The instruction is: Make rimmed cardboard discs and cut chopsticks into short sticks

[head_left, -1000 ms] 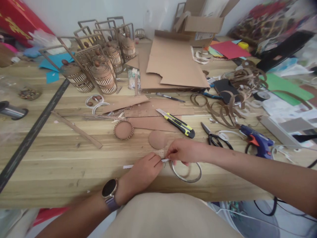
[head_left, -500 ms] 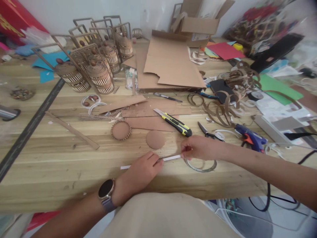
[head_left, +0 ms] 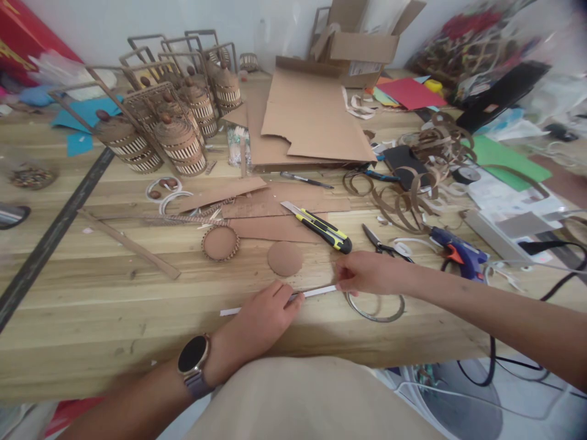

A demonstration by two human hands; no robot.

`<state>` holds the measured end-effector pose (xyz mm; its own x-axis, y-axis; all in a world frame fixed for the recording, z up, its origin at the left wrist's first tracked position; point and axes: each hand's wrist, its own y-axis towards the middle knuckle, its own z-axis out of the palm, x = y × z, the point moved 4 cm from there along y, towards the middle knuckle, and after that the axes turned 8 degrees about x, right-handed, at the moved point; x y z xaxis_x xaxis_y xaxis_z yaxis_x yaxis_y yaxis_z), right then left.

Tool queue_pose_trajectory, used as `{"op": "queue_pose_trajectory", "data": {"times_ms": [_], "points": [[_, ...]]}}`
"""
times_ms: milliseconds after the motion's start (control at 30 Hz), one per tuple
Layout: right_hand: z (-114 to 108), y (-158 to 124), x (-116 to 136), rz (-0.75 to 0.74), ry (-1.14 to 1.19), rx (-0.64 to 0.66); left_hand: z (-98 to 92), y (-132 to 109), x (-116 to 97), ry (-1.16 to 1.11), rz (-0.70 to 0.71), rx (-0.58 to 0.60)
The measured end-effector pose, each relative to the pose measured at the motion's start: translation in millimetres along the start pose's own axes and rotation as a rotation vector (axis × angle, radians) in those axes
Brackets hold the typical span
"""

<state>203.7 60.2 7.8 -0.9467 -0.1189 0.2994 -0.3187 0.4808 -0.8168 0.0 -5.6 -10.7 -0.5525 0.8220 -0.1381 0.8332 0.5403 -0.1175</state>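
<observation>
A narrow white strip (head_left: 320,291) lies along the front of the table, running under my left hand (head_left: 263,315). The left fingers are bent over the strip and press it to the wood. At its right end, my right hand (head_left: 362,273) pinches the strip between thumb and fingers. A thin curled band (head_left: 383,319) loops on the table just below the right hand. Beyond the hands lie a round cardboard disc (head_left: 285,258), a shallow round cardboard piece with a ridged rim (head_left: 221,244) and a yellow-black utility knife (head_left: 323,229), blade out.
Scissors (head_left: 376,239) and a blue glue gun (head_left: 461,252) lie to the right, near tangled brown strips (head_left: 403,198). Several lantern-like woven pieces (head_left: 180,143) with tall handles stand at the back left. Cardboard sheets (head_left: 316,116) and a pen (head_left: 306,179) lie behind the knife.
The camera view has shifted slightly, moving the table things a little leftward. Both hands keep nearly the same hold on the strip.
</observation>
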Motion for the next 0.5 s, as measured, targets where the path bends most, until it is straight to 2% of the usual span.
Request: {"op": "queue_pose_trajectory", "data": {"times_ms": [500], "points": [[-1.2, 0.0, 4.7, 0.04, -0.061, -0.01, 0.6, 0.4, -0.7, 0.037, 0.015, 0.037]]}}
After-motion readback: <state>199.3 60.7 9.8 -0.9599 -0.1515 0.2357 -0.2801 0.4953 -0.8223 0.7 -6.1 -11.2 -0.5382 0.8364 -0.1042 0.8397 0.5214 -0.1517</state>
